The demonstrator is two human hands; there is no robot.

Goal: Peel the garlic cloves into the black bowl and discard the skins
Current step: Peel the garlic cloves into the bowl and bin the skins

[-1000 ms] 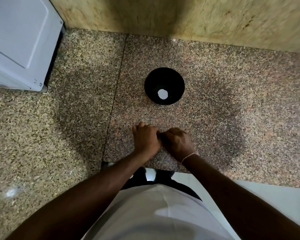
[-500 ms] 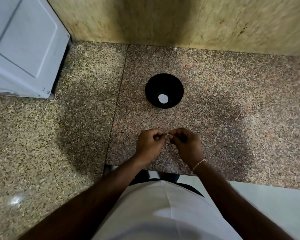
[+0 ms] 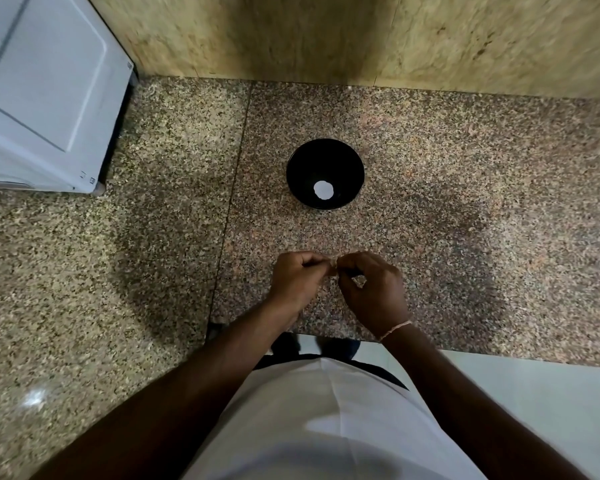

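Two hands pinch a garlic clove above the counter, the black bowl beyond them.

At far left a white appliance stands on the speckled granite counter. Nearer the middle, the left hand has its fingers curled and pinches one end of a small garlic clove — the right hand meets it there, thumb and forefinger nipping the other end, a thin thread bracelet at its wrist. Past the hands, well apart from them, sits the black bowl — a pale piece lies in its bottom, too bright to make out.
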